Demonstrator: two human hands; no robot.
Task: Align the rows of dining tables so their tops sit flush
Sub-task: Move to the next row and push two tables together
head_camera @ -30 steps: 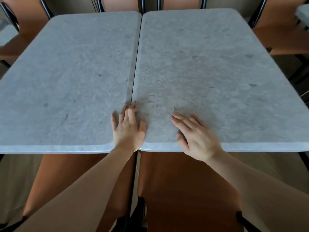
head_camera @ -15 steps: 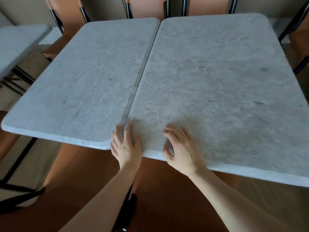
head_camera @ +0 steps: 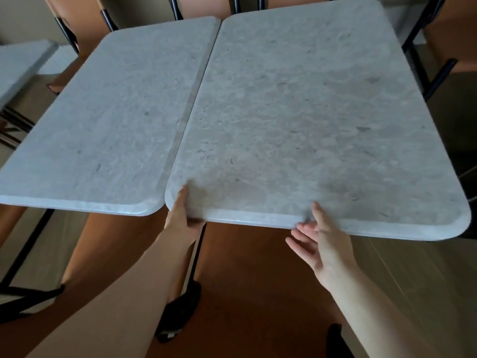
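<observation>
Left table [head_camera: 103, 125]: grey stone-look top with rounded corners, its long edge running right alongside the neighbour; its near edge ends farther from the person than the neighbour's does.
Right table [head_camera: 309, 112]: same pale top, butted against the left one along the seam, near edge sticking out closer to the person, so the near ends are not level.
Left hand [head_camera: 180, 215]: there it is at the right table's near-left corner, thumb lying on top, the other fingers tucked under the edge out of sight; it grips that corner.
Right hand [head_camera: 320, 241]: just off the near edge of the right table, fingers straight and spread, holding nothing; the fingertips are at the rim, contact too blurred to call.
Chairs [head_camera: 196, 6]: orange-brown backs with black frames lined up at the far side, more orange seats showing beneath the near edges.
Third table [head_camera: 18, 63]: a sliver of another pale top at far left, apart from the pair.
</observation>
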